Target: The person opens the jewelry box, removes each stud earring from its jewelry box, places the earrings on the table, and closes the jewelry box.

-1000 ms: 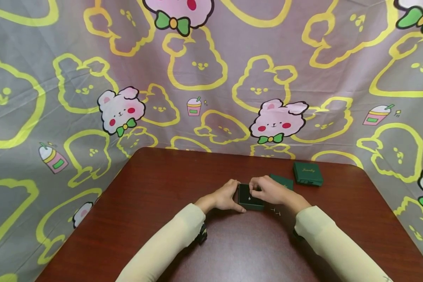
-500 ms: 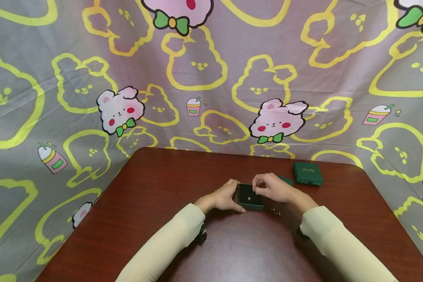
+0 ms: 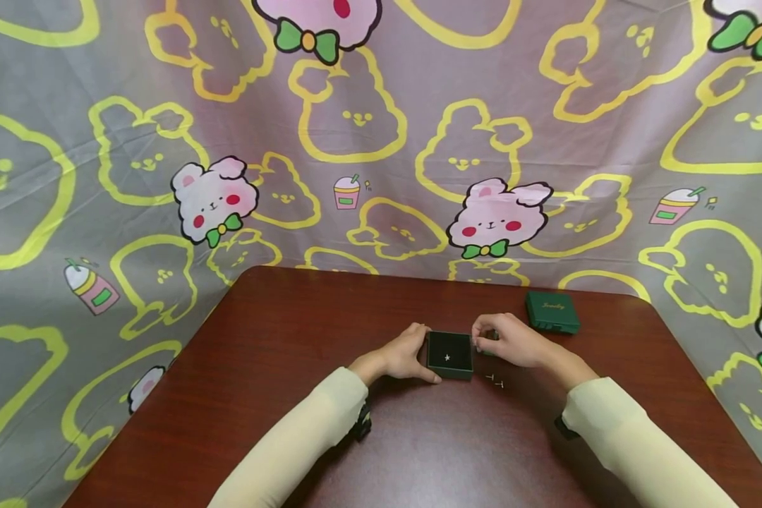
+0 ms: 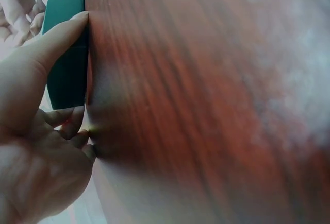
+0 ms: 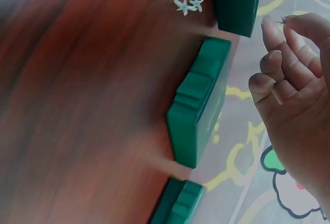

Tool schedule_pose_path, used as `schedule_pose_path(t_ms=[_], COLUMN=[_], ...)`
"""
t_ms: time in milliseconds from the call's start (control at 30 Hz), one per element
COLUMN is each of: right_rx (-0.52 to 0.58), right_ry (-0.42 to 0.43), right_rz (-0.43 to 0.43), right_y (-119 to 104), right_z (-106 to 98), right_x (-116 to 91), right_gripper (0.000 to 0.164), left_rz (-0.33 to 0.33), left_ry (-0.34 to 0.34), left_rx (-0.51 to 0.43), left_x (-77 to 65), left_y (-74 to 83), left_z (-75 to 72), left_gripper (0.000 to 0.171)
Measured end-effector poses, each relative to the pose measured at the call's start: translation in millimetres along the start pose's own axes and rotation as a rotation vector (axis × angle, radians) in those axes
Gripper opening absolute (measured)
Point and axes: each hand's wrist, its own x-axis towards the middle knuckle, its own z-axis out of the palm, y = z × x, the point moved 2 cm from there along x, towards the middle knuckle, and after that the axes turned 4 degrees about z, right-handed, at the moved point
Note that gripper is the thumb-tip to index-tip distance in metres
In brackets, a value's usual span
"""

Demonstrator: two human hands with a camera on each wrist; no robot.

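My left hand (image 3: 406, 356) grips a small green jewelry box (image 3: 451, 374) by its left side, thumb at the front wall and fingers toward the back. The left wrist view shows the thumb pressed on the box's green wall (image 4: 67, 74). Black lining fills the box, and a silver star earring (image 3: 447, 358) sits in it. My right hand (image 3: 504, 342) is just right of the box. In the right wrist view its thumb and index finger pinch a tiny pointed earring (image 5: 281, 21), mostly hidden. Two star earrings (image 5: 188, 4) lie on the table beside the box.
Behind my right hand is another green box-shaped piece (image 5: 198, 105), mostly covered in the head view. A closed green box (image 3: 552, 312) with gold lettering stands at the back right. The brown table (image 3: 305, 303) meets a patterned cloth (image 3: 368, 141) behind.
My right hand has moved from over the box's lining to the right, off the box, uncovering its right side. My left hand stays on the box.
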Motion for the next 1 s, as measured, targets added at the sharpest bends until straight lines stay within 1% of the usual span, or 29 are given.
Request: schedule_pose_path(t_ms=[233,433,600,867,1000], right_rx=[0.015,0.03,0.056,0.145,0.159], right_ry=[-0.024,-0.041,-0.09,-0.188,-0.212], right_rz=[0.035,0.037,0.026,0.029,-0.001], right_y=[9,16,19,21,19], right_z=[-3,1,7,15,18], right_x=[-14,-25,-35,-44,-46], right_gripper=[0.008,0.008,0.009,0.011,0.009], left_rz=[-0.014,-0.022,-0.019,-0.013,-0.012], left_ry=[-0.011,-0.01,-0.006,0.001,0.001], left_rx=[-0.002,-0.015,-0.015,-0.005,-0.005], left_x=[2.9,4.2,5.5,6.0,5.8], left_y=[-2.8,-4.0,-5.1,-6.4,-6.3], left_z=[-0.7,0.0,0.7,1.4,1.9], left_gripper=[0.088,0.089,0.089,0.09,0.089])
